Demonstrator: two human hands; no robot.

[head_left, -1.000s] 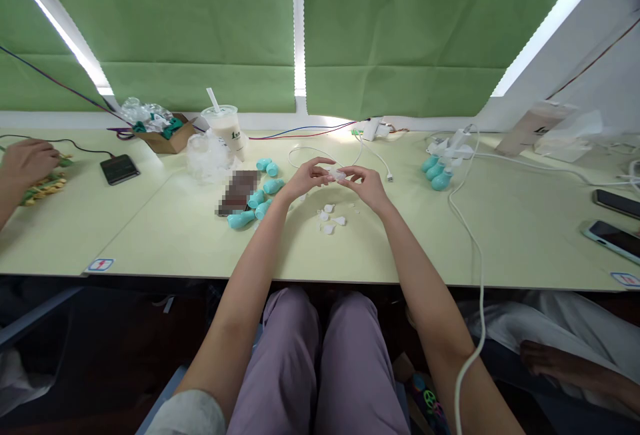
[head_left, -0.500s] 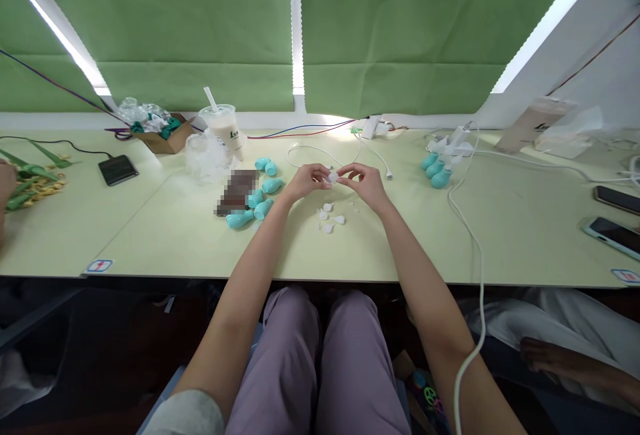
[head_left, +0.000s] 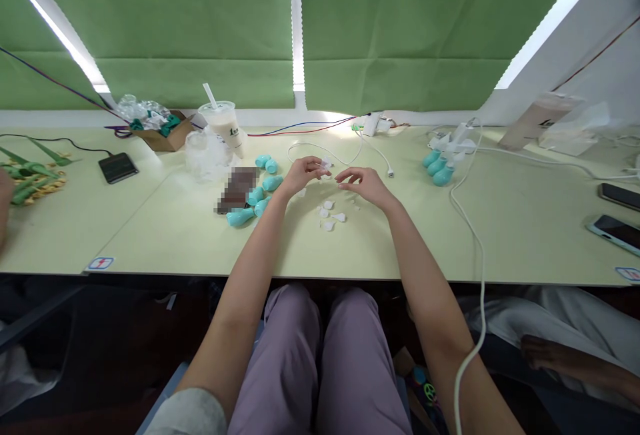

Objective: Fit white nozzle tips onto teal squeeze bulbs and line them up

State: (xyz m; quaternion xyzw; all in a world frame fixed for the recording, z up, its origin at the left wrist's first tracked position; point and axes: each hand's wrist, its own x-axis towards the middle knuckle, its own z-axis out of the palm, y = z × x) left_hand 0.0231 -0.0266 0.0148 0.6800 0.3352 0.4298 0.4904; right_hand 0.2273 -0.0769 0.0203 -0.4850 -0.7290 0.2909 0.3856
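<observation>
My left hand (head_left: 303,176) is closed, with a small translucent white piece (head_left: 327,163) at its fingertips; its exact kind is too small to tell. Just to the right, my right hand (head_left: 367,185) has thumb and fingers apart, with nothing visible between them. Below both hands, several small white petal-shaped pieces (head_left: 340,217) lie loose on the table. Another white bit (head_left: 302,192) rests under my left hand. Left of my left forearm are several turquoise bulb-shaped pieces (head_left: 241,216), some beside or against a blurred dark rectangle (head_left: 239,188).
Behind my hands runs a white cable (head_left: 390,172). A drink cup (head_left: 223,125), a plastic bag (head_left: 205,155) and a cardboard box (head_left: 167,140) stand back left. More turquoise bulbs (head_left: 443,176) sit right. A long white cord (head_left: 475,242) hangs over the table edge. Phones (head_left: 617,232) lie far right.
My hands have moved apart from the white piece they met at; it stays at my left fingertips, and my right fingers have come away. A white bit now shows under my left hand.
</observation>
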